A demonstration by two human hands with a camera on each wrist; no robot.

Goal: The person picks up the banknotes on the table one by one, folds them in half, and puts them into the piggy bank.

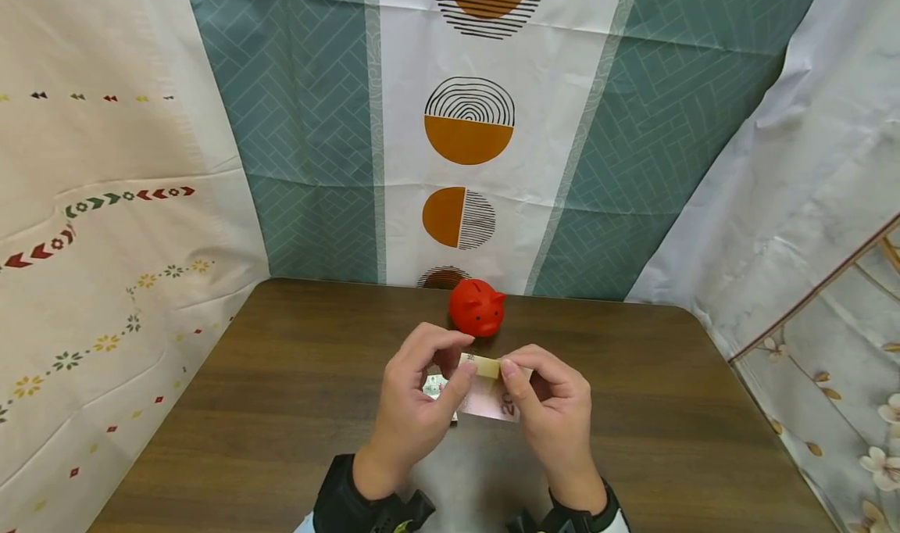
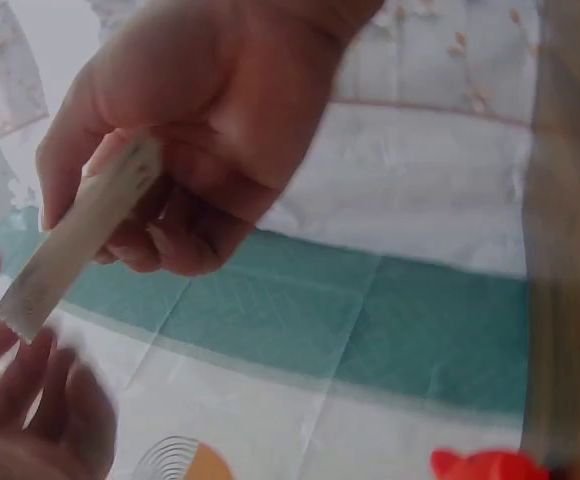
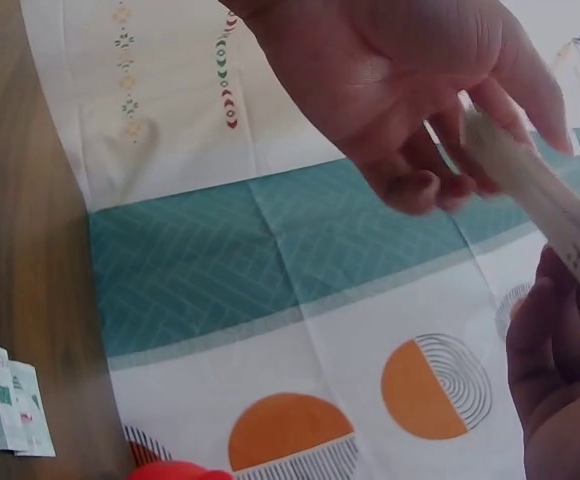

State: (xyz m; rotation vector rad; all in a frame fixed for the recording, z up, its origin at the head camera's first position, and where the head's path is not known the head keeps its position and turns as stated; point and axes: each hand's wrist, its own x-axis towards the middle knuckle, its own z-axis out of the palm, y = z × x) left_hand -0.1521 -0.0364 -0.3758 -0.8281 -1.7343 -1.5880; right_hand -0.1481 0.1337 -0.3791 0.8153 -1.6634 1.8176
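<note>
A pale pink and yellowish banknote (image 1: 485, 400) with a folded-over upper edge is held up between both hands. My left hand (image 1: 418, 400) pinches its left side between thumb and fingers. The right hand (image 1: 555, 408) pinches the other side, its thumb on the yellowish strip. In the left wrist view the banknote (image 2: 80, 240) appears edge-on as a narrow strip between the hands. Partly hidden behind my left hand is a white and green folded paper piece (image 3: 2, 400), which stands on the table. Just beyond the hands sits a red piggy bank (image 1: 476, 308).
The brown wooden table (image 1: 295, 392) ends at a hanging cloth (image 1: 309, 126) with teal and white panels. Patterned white cloths hang on the left (image 1: 91, 244) and right (image 1: 794, 205).
</note>
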